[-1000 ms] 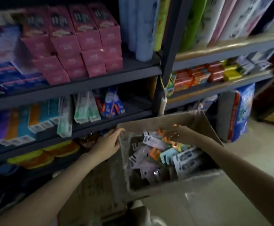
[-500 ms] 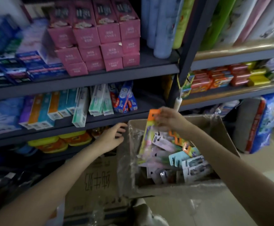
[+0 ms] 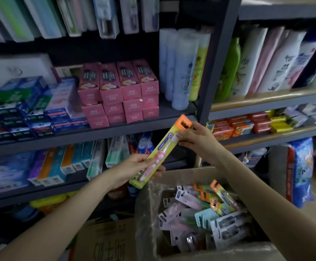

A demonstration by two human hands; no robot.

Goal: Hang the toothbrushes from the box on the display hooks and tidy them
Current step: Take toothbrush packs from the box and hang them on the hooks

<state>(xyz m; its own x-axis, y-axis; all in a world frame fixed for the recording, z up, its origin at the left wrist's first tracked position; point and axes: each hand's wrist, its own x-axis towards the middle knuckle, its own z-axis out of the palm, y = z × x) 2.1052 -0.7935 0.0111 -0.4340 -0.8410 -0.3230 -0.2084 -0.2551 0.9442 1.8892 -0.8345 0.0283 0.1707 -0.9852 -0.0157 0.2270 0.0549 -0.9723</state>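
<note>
Both hands hold one packaged toothbrush (image 3: 162,147), a yellow card with an orange hang tab and a pink brush, tilted above the box. My left hand (image 3: 134,169) grips its lower end. My right hand (image 3: 194,140) pinches it just below the tab. The cardboard box (image 3: 181,176), lined with clear plastic, stands below and holds several more toothbrush packs (image 3: 206,213). Hanging toothbrush packs (image 3: 106,17) show along the top of the frame; their hooks are hidden.
Dark metal shelves carry pink boxes (image 3: 119,95), toothpaste cartons (image 3: 63,162) and bottles (image 3: 183,68). A shelf upright (image 3: 213,72) stands just behind my right hand. A second carton (image 3: 106,242) lies at the lower left of the box. A blue bag (image 3: 300,172) leans at right.
My right hand lifted the toothbrush pack out of the box and upward. My left hand left the box rim and took the pack's lower end. The view tilted up.
</note>
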